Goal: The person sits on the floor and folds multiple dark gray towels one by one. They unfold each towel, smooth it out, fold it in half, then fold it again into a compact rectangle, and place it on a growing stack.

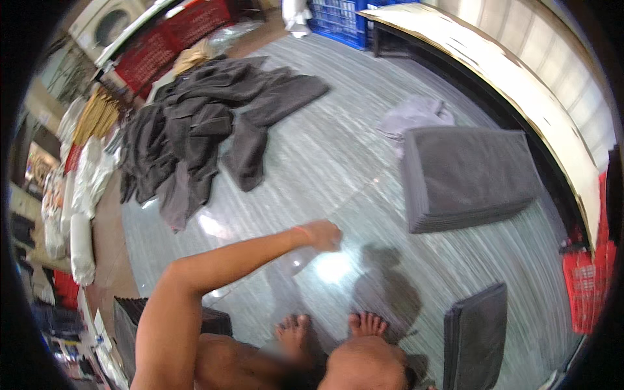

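Observation:
My left hand [325, 236] hovers over the tile floor [312, 195] in front of my feet, with a thin red band at its wrist. Its fingers look curled but are blurred and turned from view; nothing shows in them. My right hand is out of view. A loose heap of dark grey cloths [195, 122] lies on the floor ahead to the left. To the right stands a thick, neat stack of folded dark grey cloths [473, 175]. A smaller folded stack [475, 336] is near my right leg, and another folded pile [217, 321] is partly hidden behind my left arm.
Behind the big stack lies a crumpled pale lilac cloth [419, 117]. A long low table [468, 44] runs along the right. A red plastic crate [582, 287] is at the right edge, a blue crate [339, 19] at the back. White wrapped bundles [83, 248] line the left.

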Available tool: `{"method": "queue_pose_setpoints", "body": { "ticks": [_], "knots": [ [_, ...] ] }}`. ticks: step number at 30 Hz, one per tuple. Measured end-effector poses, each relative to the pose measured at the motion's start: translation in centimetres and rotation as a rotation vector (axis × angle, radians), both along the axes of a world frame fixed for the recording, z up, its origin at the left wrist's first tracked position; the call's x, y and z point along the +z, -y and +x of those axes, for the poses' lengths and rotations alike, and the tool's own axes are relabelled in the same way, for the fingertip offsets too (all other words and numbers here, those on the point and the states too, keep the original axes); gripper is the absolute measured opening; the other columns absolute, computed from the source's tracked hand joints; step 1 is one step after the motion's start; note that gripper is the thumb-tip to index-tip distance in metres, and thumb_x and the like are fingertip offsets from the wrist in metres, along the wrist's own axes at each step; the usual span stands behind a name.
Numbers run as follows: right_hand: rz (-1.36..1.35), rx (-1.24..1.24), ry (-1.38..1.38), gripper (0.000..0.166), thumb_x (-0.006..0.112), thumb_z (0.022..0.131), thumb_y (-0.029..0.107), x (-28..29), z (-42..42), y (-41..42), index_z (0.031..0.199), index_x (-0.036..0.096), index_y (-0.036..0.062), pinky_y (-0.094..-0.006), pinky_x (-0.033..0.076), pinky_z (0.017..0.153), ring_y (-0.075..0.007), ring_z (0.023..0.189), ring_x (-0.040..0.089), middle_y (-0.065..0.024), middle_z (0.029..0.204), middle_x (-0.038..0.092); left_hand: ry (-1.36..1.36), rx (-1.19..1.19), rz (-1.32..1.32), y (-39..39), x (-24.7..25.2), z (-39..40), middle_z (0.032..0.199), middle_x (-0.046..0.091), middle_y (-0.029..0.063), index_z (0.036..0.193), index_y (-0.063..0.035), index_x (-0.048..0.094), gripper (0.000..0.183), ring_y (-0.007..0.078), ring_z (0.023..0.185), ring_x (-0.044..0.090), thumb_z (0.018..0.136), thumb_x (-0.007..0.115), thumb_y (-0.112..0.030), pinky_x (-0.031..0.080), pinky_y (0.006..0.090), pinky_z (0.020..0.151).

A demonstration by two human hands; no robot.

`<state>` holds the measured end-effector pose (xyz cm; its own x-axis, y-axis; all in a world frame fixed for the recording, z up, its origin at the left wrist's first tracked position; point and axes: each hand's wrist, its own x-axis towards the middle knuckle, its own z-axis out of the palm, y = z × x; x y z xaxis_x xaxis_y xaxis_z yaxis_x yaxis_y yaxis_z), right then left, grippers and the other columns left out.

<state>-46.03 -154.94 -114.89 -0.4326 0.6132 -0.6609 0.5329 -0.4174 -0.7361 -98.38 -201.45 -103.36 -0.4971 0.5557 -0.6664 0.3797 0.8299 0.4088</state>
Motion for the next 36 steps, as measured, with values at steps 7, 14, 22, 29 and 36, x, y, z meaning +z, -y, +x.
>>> {"method": "queue_pose_setpoints", "body": {
  "ticks": [7, 14, 22, 29, 36],
  "knots": [
    [-0.331, 0.443, -0.338, 0.035, 0.053, 0.097, 0.025, 3.0, -17.0, 7.7, 0.117, 0.056, -0.0032, -0.036, 0.047, 0.086, -0.0231, 0.097, 0.06, -0.0151, 0.106, 0.064, -0.938, 1.012, -0.133, 17.5, 0.1, -6.4, 0.145, 0.036, 0.0131, 0.138, -0.0119, 0.043, 0.08, 0.0367, 0.131, 0.034, 0.073, 0.077, -0.044, 0.038, 0.0591, 0.096],
    [0.536, 0.92, -0.131, 0.039, 0.068, 0.087, 0.034, 5.4, -27.9, 14.6, 0.088, 0.059, -0.0032, -0.0331, 0.046, 0.075, -0.0165, 0.079, 0.056, -0.0087, 0.083, 0.061, -0.82, 1.123, 0.264, 16.3, -9.5, -2.0, 0.097, 0.067, 0.0186, 0.093, -0.0044, 0.07, 0.023, 0.0364, 0.097, 0.059, 0.072, 0.063, -0.009, 0.047, 0.0496, 0.087],
    [1.076, 1.463, -0.301, 0.073, 0.082, 0.072, 0.029, 7.1, -37.2, 29.1, 0.132, 0.047, 0.0087, -0.0528, 0.029, 0.106, -0.0442, 0.132, 0.03, -0.0277, 0.135, 0.037, -0.848, 1.166, 0.179, 3.3, -5.2, 18.0, 0.139, 0.042, 0.0235, 0.128, -0.0132, 0.058, 0.053, 0.0465, 0.132, 0.031, 0.082, 0.068, -0.037, 0.029, 0.0579, 0.105],
    [0.564, 1.17, -0.408, 0.042, 0.068, 0.087, 0.026, 2.2, -39.6, 26.7, 0.121, 0.051, 0.0068, -0.0489, 0.041, 0.092, -0.034, 0.111, 0.051, -0.0168, 0.117, 0.053, -0.735, 0.776, 0.16, 4.0, -10.1, 21.1, 0.142, 0.045, 0.0109, 0.11, -0.0157, 0.068, 0.028, 0.0413, 0.133, 0.032, 0.082, 0.066, -0.021, 0.022, 0.0615, 0.106],
    [-0.727, 0.448, -0.158, 0.052, 0.059, 0.087, 0.059, 6.9, -41.0, 24.4, 0.112, 0.054, 0.0136, -0.0417, 0.053, 0.067, -0.0264, 0.096, 0.059, -0.0111, 0.108, 0.058, -0.876, 1.089, 0.903, 1.7, 4.3, 13.8, 0.084, 0.067, 0.011, 0.09, -0.0028, 0.065, 0.01, 0.0266, 0.083, 0.064, 0.087, 0.056, -0.005, 0.049, 0.0375, 0.073]
  ]
}}
